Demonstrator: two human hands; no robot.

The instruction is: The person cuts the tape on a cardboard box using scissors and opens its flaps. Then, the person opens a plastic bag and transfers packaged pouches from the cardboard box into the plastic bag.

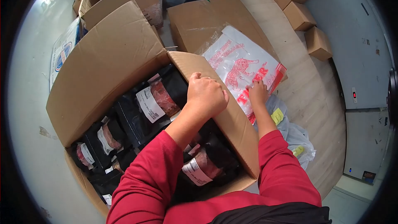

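Observation:
My left hand (206, 95) is closed in a fist over the right flap (232, 120) of an open cardboard box. Whatever is inside its fingers is hidden. My right hand (258, 92) has bent fingers closed on the lower right part of a white plastic bag (232, 54) printed with a red tiger and lettering. That bag lies over a closed cardboard box (215, 10). Within the open box (103, 47) are several black packs (128, 116) with clear windows, reddish contents and white labels (150, 104).
A clear plastic bag with yellow-green labels (277, 116) lies on the floor to the right. Several small brown boxes (299, 15) line the grey cabinet (352, 25). Another open carton (120, 0) stands behind, near a white surface (29, 79) at left.

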